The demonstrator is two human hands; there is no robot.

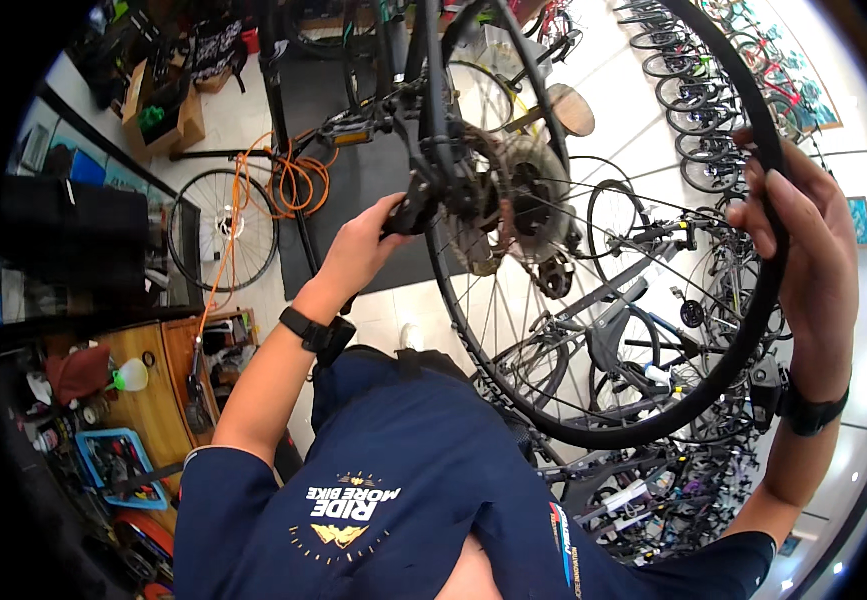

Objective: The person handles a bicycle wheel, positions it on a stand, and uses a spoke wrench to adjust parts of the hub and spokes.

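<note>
A black bicycle frame (433, 120) hangs in front of me, with a rear wheel (653, 425) held upright beside its fork-like rear tubes. The cassette and rotor (528, 200) overlap near the dropout, with the derailleur (555, 275) below them; whether the axle is seated, I cannot tell. My left hand (363, 240) grips a black part at the frame's rear end, its fingertips partly hidden behind it. At the right, my right hand (798, 215) curls round the wheel's black tyre, thumb against the sidewall.
An orange hose (298, 190) lies coiled left of the dark mat (343, 270). A spare wheel (193, 270) stands left. A wooden workbench (133, 400) with a blue tray, cardboard boxes (183, 125) and a round stool (570, 110) surround me. Rows of bicycles (703, 120) line the right.
</note>
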